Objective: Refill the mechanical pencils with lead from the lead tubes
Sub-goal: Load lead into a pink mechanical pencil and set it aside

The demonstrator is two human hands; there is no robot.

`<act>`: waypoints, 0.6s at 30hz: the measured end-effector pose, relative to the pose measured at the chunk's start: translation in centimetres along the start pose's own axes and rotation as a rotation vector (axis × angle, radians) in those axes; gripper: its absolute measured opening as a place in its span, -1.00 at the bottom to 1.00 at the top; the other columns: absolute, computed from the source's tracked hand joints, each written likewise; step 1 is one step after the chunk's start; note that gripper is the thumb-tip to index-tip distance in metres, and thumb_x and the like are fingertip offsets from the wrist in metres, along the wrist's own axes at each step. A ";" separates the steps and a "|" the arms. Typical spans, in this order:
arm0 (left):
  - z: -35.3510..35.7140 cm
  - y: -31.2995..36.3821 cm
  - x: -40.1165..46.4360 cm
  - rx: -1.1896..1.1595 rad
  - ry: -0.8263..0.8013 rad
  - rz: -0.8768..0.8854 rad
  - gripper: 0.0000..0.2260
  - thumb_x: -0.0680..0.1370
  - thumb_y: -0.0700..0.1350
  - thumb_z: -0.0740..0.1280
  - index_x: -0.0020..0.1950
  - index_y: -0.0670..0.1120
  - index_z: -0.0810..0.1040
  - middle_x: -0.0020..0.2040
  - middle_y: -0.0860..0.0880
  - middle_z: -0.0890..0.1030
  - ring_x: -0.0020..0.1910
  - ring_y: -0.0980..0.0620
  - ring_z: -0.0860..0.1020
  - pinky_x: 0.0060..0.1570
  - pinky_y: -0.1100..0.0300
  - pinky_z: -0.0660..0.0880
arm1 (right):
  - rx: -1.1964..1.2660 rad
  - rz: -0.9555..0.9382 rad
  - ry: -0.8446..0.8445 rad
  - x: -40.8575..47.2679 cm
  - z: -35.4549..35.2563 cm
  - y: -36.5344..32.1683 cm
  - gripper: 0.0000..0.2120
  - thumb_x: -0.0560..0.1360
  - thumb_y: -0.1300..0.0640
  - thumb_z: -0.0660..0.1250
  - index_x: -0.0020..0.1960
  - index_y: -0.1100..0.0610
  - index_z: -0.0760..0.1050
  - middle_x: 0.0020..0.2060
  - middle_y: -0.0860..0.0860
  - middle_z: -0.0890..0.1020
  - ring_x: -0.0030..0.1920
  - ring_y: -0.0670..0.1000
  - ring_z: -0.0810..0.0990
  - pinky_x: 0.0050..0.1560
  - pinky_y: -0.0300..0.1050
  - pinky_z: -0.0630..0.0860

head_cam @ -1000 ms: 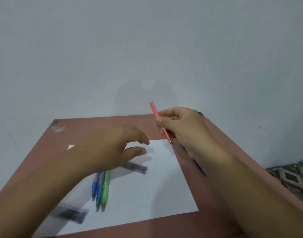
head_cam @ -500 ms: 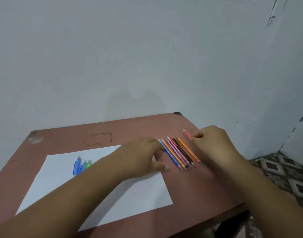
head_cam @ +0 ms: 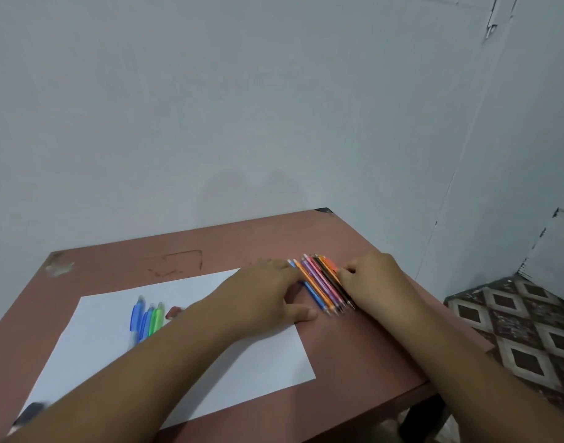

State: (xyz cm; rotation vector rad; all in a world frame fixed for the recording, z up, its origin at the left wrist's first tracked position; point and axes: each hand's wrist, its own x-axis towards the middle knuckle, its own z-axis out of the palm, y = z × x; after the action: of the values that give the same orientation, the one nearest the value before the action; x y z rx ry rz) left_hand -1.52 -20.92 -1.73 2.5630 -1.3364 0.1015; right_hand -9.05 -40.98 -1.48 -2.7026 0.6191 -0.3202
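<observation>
On the white paper [head_cam: 184, 362] lie blue and green mechanical pencils [head_cam: 148, 318]. Just right of the paper, the left hand [head_cam: 267, 292] rests flat-fingered against the row of thin pencils [head_cam: 322, 284]; the right hand [head_cam: 373, 279], fingers curled, pushes them. They could roll off the table [head_cam: 363, 375].

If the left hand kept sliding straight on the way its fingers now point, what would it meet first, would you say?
Most likely the row of thin coloured mechanical pencils on the reddish-brown table: the left hand points right at them, its fingertips at or touching the blue outermost one. Contact is unclear.
</observation>
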 end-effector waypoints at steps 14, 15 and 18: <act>-5.8 -8.4 -10.5 0.100 0.089 -0.193 -0.62 0.54 0.29 0.31 0.34 0.33 0.41 0.30 0.39 0.39 0.28 0.26 0.38 0.24 0.22 0.40 | -0.129 -0.586 0.030 -2.2 0.6 -7.1 -0.75 0.67 0.02 0.17 0.10 -0.01 0.63 0.02 -0.11 0.59 0.07 0.00 0.56 0.06 -0.04 0.54; -6.3 -9.4 -12.0 0.108 0.096 -0.226 -0.66 0.55 0.25 0.32 0.32 0.35 0.41 0.29 0.41 0.39 0.24 0.28 0.41 0.20 0.25 0.41 | -0.130 -0.647 0.000 -2.3 1.0 -8.0 -0.73 0.67 0.00 0.17 0.22 -0.07 0.61 0.12 -0.14 0.60 0.15 -0.03 0.55 0.08 -0.12 0.48; -7.4 -11.7 -15.8 0.091 0.114 -0.304 -0.73 0.54 0.22 0.33 0.24 0.38 0.43 0.25 0.40 0.43 0.20 0.28 0.45 0.20 0.30 0.42 | -0.129 -0.780 -0.114 -2.4 2.0 -11.3 -0.69 0.69 -0.04 0.16 0.38 -0.16 0.53 0.28 -0.19 0.55 0.26 -0.06 0.52 0.12 -0.13 0.43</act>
State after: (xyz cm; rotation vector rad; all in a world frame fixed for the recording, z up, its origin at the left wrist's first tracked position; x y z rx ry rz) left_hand -0.67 -0.07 0.45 2.7557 -0.9104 0.2535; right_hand -6.31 -29.81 0.64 -2.9442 -0.4919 -0.3119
